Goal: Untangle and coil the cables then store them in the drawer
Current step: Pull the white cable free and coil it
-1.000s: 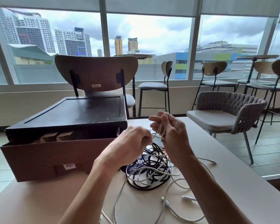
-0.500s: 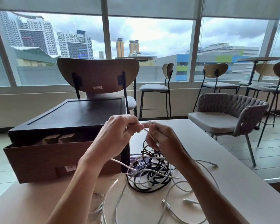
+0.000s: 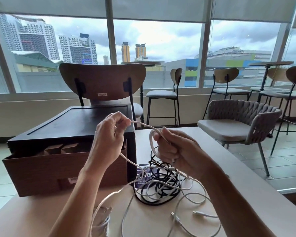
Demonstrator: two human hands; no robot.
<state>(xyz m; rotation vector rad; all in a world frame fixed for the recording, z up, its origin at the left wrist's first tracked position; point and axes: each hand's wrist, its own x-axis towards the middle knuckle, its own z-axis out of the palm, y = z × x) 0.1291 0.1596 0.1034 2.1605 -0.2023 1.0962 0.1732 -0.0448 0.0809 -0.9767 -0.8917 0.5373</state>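
Bright overcast daylight through the windows (image 3: 157, 53) backlights everything; wide-angle bending at edges, slightly soft focus

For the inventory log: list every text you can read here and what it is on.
Purple card under the cables: white print, partly covered, unreadable.
Chair-back sticker: too small.
Drawer-front sticker: blurred.
Distant building sign: blurred.
None can be read.
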